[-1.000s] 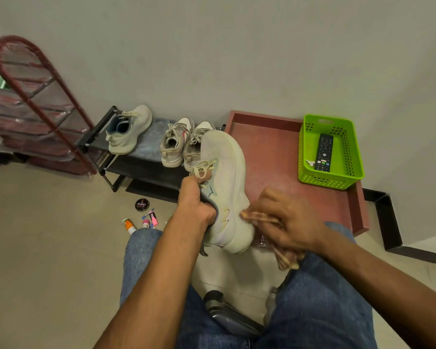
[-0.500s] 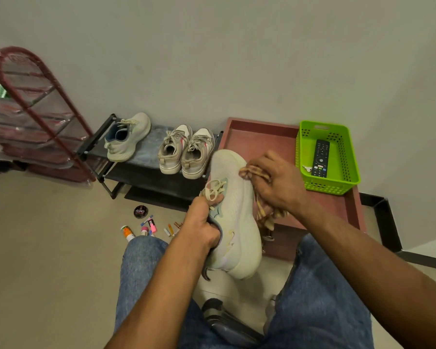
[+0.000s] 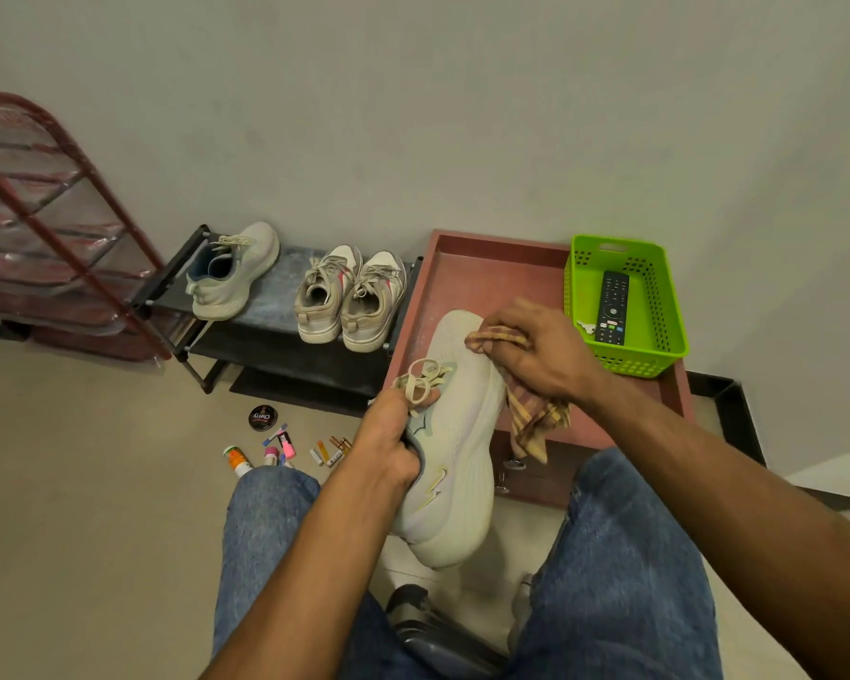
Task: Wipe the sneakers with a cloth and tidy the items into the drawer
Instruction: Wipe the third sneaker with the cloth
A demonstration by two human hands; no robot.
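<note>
A pale grey-green sneaker (image 3: 457, 449) is held up between my knees, toe pointing away. My left hand (image 3: 388, 441) grips it at the collar, just below the laces. My right hand (image 3: 536, 353) holds a checked tan cloth (image 3: 536, 419) bunched against the sneaker's toe and right side, with the cloth's loose end hanging down. Its matching sneaker (image 3: 231, 277) and a pair of beige sneakers (image 3: 352, 299) stand on a low black shoe rack (image 3: 276, 346). A red-brown drawer unit (image 3: 462, 282) lies behind the held sneaker, its front with a metal pull (image 3: 514, 464) facing me.
A green basket (image 3: 626, 306) holding a black remote (image 3: 612, 309) sits on the drawer unit's right side. A round black tin (image 3: 262, 417), an orange tube (image 3: 236, 461) and several small items lie on the floor by my left knee. A red wire rack (image 3: 55, 228) stands at left.
My right hand has carried the cloth from the sneaker's heel side up to its toe. The sneaker has tilted slightly, still held by my left hand.
</note>
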